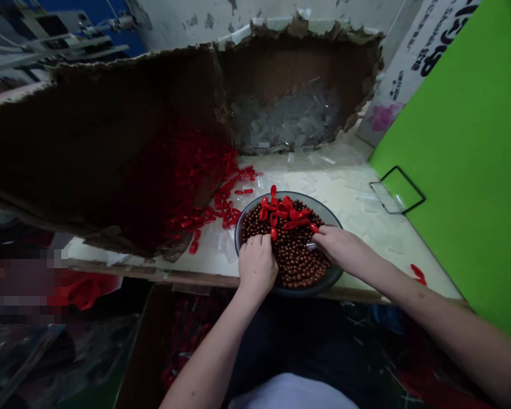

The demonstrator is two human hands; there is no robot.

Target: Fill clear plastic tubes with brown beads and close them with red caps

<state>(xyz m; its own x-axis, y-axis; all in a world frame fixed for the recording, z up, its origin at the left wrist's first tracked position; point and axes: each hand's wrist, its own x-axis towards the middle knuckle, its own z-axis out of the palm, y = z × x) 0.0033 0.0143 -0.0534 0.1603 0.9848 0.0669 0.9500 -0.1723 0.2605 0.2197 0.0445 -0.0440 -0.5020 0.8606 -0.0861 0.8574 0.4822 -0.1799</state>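
Observation:
A round bowl [333,211] full of shiny brown beads [300,258] stands at the table's front edge. On the beads lies a loose heap of small red plastic pieces [283,209], some with an oval hollow. My left hand [258,264], a ring on one finger, is curled over the bowl's left front part; a red piece [274,234] is right at its fingertips, and its grip is hidden. My right hand [338,245] reaches over the right rim, closed on a red piece [314,228]. A small clear plastic piece [310,246] also sticks out from its fingers.
Behind the bowl, a torn cardboard box [221,74] lies open with many red pieces [191,165] and clear plastic pieces [281,119] spilling out. A green panel [464,142] with a black wire loop [417,193] bounds the right. Red bits [418,275] lie near it.

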